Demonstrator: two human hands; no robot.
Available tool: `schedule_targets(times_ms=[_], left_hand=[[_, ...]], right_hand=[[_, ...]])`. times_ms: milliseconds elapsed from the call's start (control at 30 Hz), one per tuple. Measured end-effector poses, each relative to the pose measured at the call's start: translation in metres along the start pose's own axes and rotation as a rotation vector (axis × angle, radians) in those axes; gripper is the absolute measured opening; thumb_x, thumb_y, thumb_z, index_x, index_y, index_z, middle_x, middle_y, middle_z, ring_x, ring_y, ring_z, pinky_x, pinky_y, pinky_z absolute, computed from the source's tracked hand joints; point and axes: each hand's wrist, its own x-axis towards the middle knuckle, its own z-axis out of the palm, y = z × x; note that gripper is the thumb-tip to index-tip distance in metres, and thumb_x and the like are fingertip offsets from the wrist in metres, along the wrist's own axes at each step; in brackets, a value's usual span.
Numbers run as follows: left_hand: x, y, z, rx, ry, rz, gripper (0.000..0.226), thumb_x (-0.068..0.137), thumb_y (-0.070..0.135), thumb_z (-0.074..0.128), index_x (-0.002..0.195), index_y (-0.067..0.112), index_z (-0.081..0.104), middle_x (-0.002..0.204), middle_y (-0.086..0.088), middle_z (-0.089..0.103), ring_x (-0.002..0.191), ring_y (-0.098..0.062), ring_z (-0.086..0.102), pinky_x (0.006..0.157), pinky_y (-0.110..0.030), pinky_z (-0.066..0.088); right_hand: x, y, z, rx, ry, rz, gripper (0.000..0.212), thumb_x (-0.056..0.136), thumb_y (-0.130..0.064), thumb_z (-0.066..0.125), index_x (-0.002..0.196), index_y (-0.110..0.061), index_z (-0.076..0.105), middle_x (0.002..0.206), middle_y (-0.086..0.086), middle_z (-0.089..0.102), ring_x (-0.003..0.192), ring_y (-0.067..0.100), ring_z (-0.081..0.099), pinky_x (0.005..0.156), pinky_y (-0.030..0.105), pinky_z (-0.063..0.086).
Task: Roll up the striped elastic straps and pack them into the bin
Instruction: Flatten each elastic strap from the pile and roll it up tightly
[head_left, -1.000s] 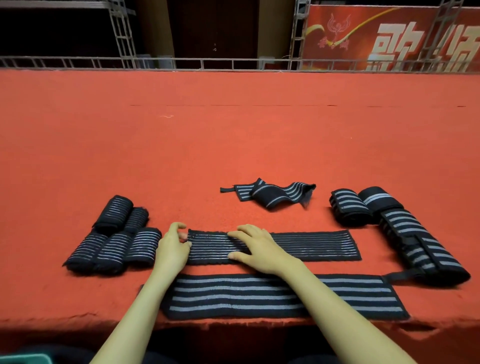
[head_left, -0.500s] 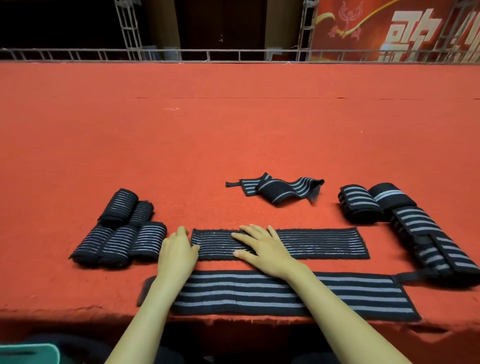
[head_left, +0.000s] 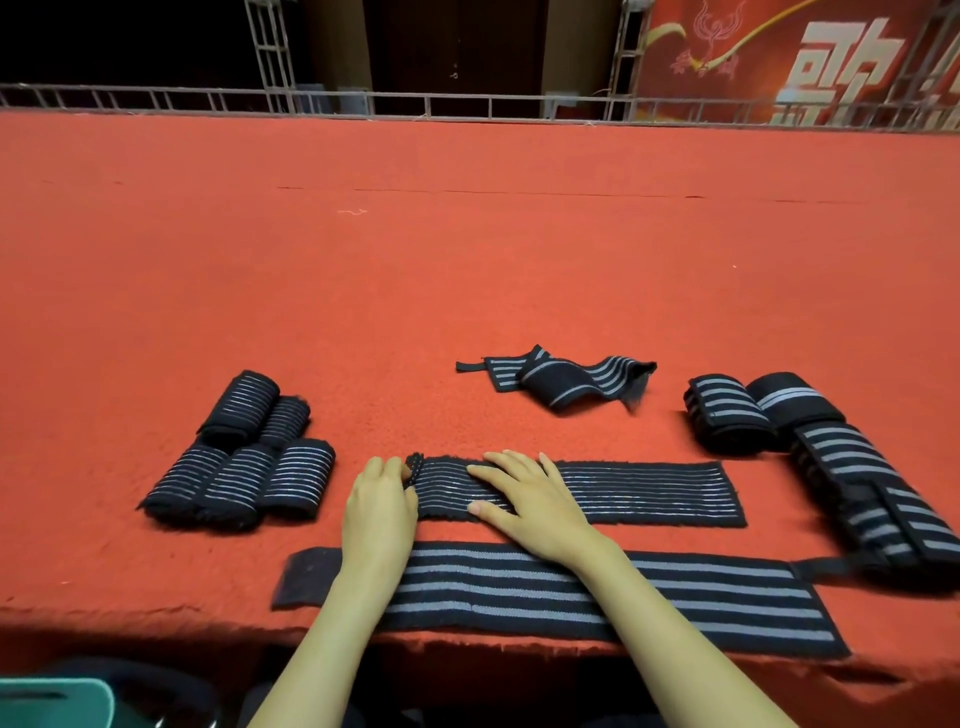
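Left fingers (head_left: 388, 466): curled together on the turned-up left end of the strap (head_left: 649, 491).
Right fingers (head_left: 500, 462): straight, spread, pressed flat on the strap.
Strap: laid flat on the mat (head_left: 467, 291), between the rolls (head_left: 244, 475) and a wide strap (head_left: 571, 592).
Technique: the first turn is best kept tight and square, with edges aligned and the tail held taut.
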Motion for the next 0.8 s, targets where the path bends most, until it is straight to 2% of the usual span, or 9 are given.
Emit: schedule_targets(times_ms=[167, 300, 433, 500, 633, 733, 800], left_hand=[[0.0, 0.001, 0.003, -0.083, -0.05, 0.006, 0.024, 0.094, 0.021, 0.055, 0.109, 0.007, 0.067, 0.106, -0.007, 0.057, 0.102, -0.025, 0.055, 0.087, -0.032, 0.038], [0.008, -0.004, -0.003, -0.186, -0.158, -0.064, 0.026, 0.093, 0.007, 0.054, 0.115, 0.009, 0.067, 0.118, -0.007, 0.06, 0.114, -0.022, 0.055, 0.097, -0.024, 0.035], [0.008, -0.01, -0.009, -0.236, -0.201, -0.087, 0.024, 0.087, 0.009, 0.064, 0.11, 0.015, 0.07, 0.106, -0.007, 0.068, 0.1, -0.018, 0.06, 0.088, -0.019, 0.038], [0.007, -0.011, -0.007, -0.232, -0.205, -0.092, 0.023, 0.086, 0.01, 0.065, 0.107, 0.017, 0.071, 0.1, -0.003, 0.066, 0.097, -0.018, 0.061, 0.087, -0.02, 0.039], [0.006, -0.008, -0.004, -0.197, -0.16, -0.111, 0.02, 0.084, 0.014, 0.067, 0.103, 0.02, 0.067, 0.1, -0.001, 0.066, 0.091, -0.019, 0.062, 0.086, -0.028, 0.044], [0.004, -0.001, -0.002, -0.201, -0.095, -0.091, 0.018, 0.081, 0.014, 0.066, 0.098, 0.019, 0.061, 0.095, 0.001, 0.06, 0.079, -0.015, 0.058, 0.081, -0.029, 0.043], [0.002, 0.005, 0.001, -0.212, -0.065, -0.072, 0.018, 0.081, 0.01, 0.064, 0.098, 0.016, 0.06, 0.093, 0.001, 0.055, 0.076, -0.013, 0.054, 0.076, -0.024, 0.037]], right_hand=[[-0.002, 0.001, 0.0, 0.0, 0.011, 0.0, 0.054, 0.095, -0.059, 0.034, 0.145, -0.039, 0.032, 0.156, -0.012, 0.023, 0.146, 0.009, 0.009, 0.119, 0.042, -0.006], [-0.003, -0.001, -0.001, 0.015, 0.027, -0.028, 0.05, 0.096, -0.055, 0.038, 0.144, -0.042, 0.031, 0.156, -0.013, 0.023, 0.146, 0.011, 0.007, 0.119, 0.046, -0.006], [-0.001, -0.01, -0.008, 0.009, 0.009, -0.145, 0.04, 0.099, -0.037, 0.045, 0.138, -0.042, 0.042, 0.155, -0.017, 0.023, 0.147, 0.012, 0.0, 0.114, 0.053, -0.01], [0.005, -0.021, -0.013, -0.023, -0.007, -0.22, 0.034, 0.099, -0.029, 0.045, 0.132, -0.035, 0.051, 0.151, -0.014, 0.032, 0.146, 0.014, 0.008, 0.115, 0.051, -0.005], [0.012, -0.035, -0.011, -0.033, -0.038, -0.233, 0.03, 0.099, -0.038, 0.043, 0.121, -0.024, 0.058, 0.134, -0.008, 0.05, 0.133, 0.014, 0.034, 0.114, 0.044, 0.015], [0.011, -0.026, -0.01, -0.055, 0.017, -0.233, 0.029, 0.096, -0.043, 0.048, 0.114, -0.023, 0.059, 0.125, -0.006, 0.053, 0.123, 0.015, 0.042, 0.109, 0.04, 0.024], [0.009, -0.017, -0.014, -0.054, 0.027, -0.213, 0.03, 0.094, -0.046, 0.051, 0.112, -0.024, 0.059, 0.123, -0.007, 0.053, 0.122, 0.014, 0.042, 0.109, 0.04, 0.024]])
